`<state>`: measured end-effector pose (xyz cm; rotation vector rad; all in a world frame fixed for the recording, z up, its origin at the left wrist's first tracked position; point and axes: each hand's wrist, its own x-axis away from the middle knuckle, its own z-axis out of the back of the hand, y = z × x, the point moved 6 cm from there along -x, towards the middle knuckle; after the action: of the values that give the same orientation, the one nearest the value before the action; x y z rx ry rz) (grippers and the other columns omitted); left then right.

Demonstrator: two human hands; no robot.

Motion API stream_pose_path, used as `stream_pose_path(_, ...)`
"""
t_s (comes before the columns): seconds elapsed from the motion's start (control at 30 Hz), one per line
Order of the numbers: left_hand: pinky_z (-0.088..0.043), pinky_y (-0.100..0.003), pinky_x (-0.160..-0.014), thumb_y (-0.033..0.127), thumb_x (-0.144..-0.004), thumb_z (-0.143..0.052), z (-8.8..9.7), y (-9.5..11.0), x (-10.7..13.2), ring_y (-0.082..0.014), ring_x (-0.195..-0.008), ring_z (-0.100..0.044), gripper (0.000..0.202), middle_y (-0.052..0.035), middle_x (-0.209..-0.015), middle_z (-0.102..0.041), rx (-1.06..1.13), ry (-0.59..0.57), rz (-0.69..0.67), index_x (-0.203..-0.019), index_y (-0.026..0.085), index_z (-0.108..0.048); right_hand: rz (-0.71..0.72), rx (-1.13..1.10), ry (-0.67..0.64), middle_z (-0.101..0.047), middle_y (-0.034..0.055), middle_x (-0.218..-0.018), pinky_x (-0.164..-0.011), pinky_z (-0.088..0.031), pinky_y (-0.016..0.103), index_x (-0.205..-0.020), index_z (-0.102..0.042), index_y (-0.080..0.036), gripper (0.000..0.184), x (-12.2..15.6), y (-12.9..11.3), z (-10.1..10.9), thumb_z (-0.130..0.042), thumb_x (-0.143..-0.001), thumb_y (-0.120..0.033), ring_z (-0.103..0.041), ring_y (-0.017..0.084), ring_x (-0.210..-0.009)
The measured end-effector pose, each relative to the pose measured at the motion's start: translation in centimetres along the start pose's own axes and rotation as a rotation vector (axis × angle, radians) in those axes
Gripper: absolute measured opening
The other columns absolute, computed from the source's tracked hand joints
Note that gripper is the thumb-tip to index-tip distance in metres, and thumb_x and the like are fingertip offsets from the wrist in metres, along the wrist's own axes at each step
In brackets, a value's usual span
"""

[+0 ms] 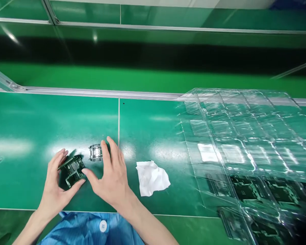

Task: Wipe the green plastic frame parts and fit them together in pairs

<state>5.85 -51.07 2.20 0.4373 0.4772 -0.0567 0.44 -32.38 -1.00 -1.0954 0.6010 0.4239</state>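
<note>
My left hand (pixel 56 185) grips a dark plastic part (pixel 72 169) between thumb and fingers on the green bench. My right hand (pixel 112 172) lies just right of it, fingers stretched out and apart, thumb pointing toward the dark part. A small clear-and-grey part (pixel 95 152) stands on the bench beyond my right hand's fingertips, beside the index finger. Whether the finger touches it I cannot tell.
A crumpled white cloth (pixel 151 177) lies right of my hands. A stack of clear blister trays (pixel 244 146) fills the right side, with dark parts in the lower pockets (pixel 247 190). A metal rail (pixel 91 92) bounds the bench's far edge. My blue sleeve (pixel 91 228) shows below.
</note>
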Motion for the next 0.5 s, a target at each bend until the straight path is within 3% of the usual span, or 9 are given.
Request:
stream_pose_path(0.07, -0.051, -0.047, -0.101, 0.035, -0.073, -0.082, -0.1, -0.5, 0.3, -0.0317, -0.13, -0.051, 0.096, -0.0141, -0.148, -0.043, 0.052, 0.008, -0.014, -0.152, 0.037, -0.027, 0.002, 0.054, 0.03, -0.051, 0.024, -0.131, -0.1, -0.05, 0.052, -0.132, -0.05, -0.004, 0.06, -0.7, -0.2, -0.6, -0.053, -0.093, -0.05, -0.051, 0.035, -0.122)
stream_pose_path(0.13, -0.049, -0.037, -0.103, 0.031, -0.076, -0.08, 0.1, -0.7, 0.6, -0.0262, -0.131, -0.05, 0.094, -0.0124, -0.147, -0.044, 0.1, 0.024, -0.037, -0.152, 0.035, -0.025, 0.003, 0.069, 0.004, -0.055, 0.0231, -0.124, -0.096, -0.052, 0.051, -0.123, -0.056, -0.004, 0.045, -1.2, 0.2, -0.6, -0.053, -0.093, -0.038, -0.054, 0.034, -0.115)
stream_pose_path(0.23, -0.049, -0.031, -0.101, 0.03, -0.079, -0.077, -0.2, -0.5, 1.1, -0.0227, -0.13, -0.051, 0.087, -0.0092, -0.141, -0.051, 0.155, 0.009, -0.017, -0.151, 0.035, -0.028, 0.065, -0.005, -0.138, -0.048, 0.0211, -0.136, -0.103, -0.049, 0.051, -0.121, -0.058, -0.008, 0.038, -0.9, 1.0, 0.7, -0.048, -0.084, -0.015, -0.047, 0.033, -0.129)
stream_pose_path(0.3, -0.047, -0.04, -0.106, 0.035, -0.082, -0.073, -0.7, -0.3, 1.5, -0.0259, -0.129, -0.052, 0.079, -0.0081, -0.139, -0.053, 0.192, 0.003, 0.095, -0.149, 0.037, -0.032, 0.111, -0.038, -0.215, -0.038, 0.0175, -0.148, -0.109, -0.045, 0.052, -0.125, -0.056, -0.012, 0.047, -0.1, 1.4, 2.1, -0.044, -0.08, -0.008, -0.035, 0.032, -0.141)
stream_pose_path(0.4, -0.036, -0.067, -0.11, 0.047, -0.086, -0.064, -1.9, -0.2, 2.1, -0.0357, -0.13, -0.05, 0.064, -0.008, -0.143, -0.05, 0.264, -0.003, 0.326, -0.144, 0.041, -0.037, 0.109, 0.03, -0.244, -0.026, 0.0146, -0.156, -0.108, -0.047, 0.055, -0.136, -0.048, -0.016, 0.055, 1.6, 2.2, 3.7, -0.046, -0.082, -0.01, -0.027, 0.032, -0.146)
stream_pose_path(0.43, -0.031, -0.073, -0.109, 0.05, -0.086, -0.062, -2.1, 0.0, 2.1, -0.0389, -0.132, -0.046, 0.062, -0.0077, -0.146, -0.048, 0.291, 0.001, 0.349, -0.143, 0.041, -0.039, 0.097, 0.072, -0.247, -0.024, 0.0143, -0.157, -0.105, -0.05, 0.054, -0.139, -0.045, -0.017, 0.056, 2.1, 2.5, 3.9, -0.049, -0.083, -0.012, -0.027, 0.033, -0.146)
stream_pose_path(0.5, -0.023, -0.075, -0.112, 0.058, -0.085, -0.057, -2.0, 0.3, 1.6, -0.0417, -0.138, -0.039, 0.06, -0.0069, -0.149, -0.044, 0.337, 0.042, 0.268, -0.141, 0.041, -0.043, 0.071, 0.145, -0.249, -0.025, 0.0147, -0.157, -0.1, -0.055, 0.051, -0.143, -0.041, -0.018, 0.059, 2.8, 2.9, 4.0, -0.057, -0.086, -0.018, -0.031, 0.034, -0.144)
